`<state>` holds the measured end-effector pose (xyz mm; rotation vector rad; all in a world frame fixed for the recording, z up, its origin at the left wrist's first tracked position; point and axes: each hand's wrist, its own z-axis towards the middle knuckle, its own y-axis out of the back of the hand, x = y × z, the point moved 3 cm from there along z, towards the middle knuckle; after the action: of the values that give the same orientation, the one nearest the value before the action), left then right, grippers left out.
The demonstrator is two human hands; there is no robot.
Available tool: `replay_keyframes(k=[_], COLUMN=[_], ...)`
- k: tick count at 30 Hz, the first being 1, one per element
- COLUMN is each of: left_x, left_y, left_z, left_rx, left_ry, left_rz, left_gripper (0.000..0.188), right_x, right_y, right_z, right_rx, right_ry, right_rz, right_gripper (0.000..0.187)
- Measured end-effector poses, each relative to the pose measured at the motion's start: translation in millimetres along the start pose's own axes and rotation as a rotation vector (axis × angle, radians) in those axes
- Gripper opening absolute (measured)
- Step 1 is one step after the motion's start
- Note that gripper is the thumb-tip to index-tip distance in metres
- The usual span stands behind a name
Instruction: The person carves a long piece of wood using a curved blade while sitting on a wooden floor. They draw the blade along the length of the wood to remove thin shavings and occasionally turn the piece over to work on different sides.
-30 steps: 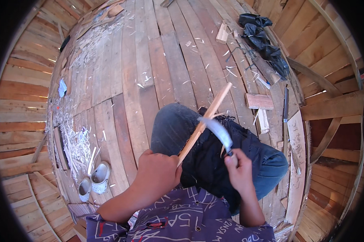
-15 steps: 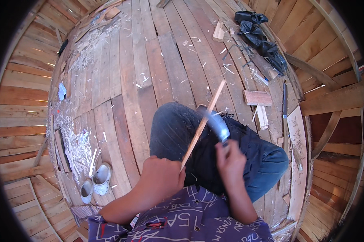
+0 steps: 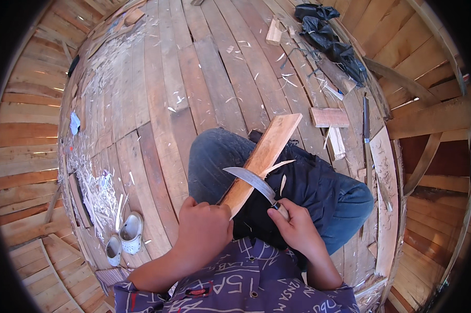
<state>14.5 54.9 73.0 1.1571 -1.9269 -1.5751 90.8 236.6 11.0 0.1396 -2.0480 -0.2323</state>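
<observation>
My left hand [image 3: 205, 224] is closed round the near end of a flat wooden board [image 3: 275, 142], which slants up and away to the right over my lap. In my right hand [image 3: 296, 225] is the handle of a curved knife [image 3: 252, 179]. Its blade lies across the board's face, a little beyond my left hand, with the tip pointing left. A thin pale shaving [image 3: 280, 166] curls off the board's right side beside the blade. Another loose shaving [image 3: 283, 185] rests on the dark cloth [image 3: 311, 182] over my lap.
On the plank floor to the right lie a reddish wood block [image 3: 329, 117], a pale offcut [image 3: 336, 143] and a dark-handled tool [image 3: 366, 117]. Black plastic bags [image 3: 332, 44] lie at the far right. Grey clogs [image 3: 131, 233] and heaped shavings [image 3: 99, 198] are on the left.
The board has turned from edge-on to show its broad face. The knife, blurred before at the board's far part, is now nearer my left hand, and a curled shaving shows beside it.
</observation>
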Motion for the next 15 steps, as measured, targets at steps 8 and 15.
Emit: replay_keyframes(k=[8, 15], left_x=[-5, 4], left_y=[-3, -3], left_z=[0, -6], left_rx=[0.095, 0.101], left_ry=[0.027, 0.06], left_rz=[0.012, -0.029], left_gripper=[0.018, 0.018], right_x=[-16, -26], right_y=[-12, 44], right_z=[19, 13], right_rx=[-0.547, -0.404], right_ry=[0.267, 0.12], right_rz=[-0.379, -0.12], right_gripper=[0.026, 0.021])
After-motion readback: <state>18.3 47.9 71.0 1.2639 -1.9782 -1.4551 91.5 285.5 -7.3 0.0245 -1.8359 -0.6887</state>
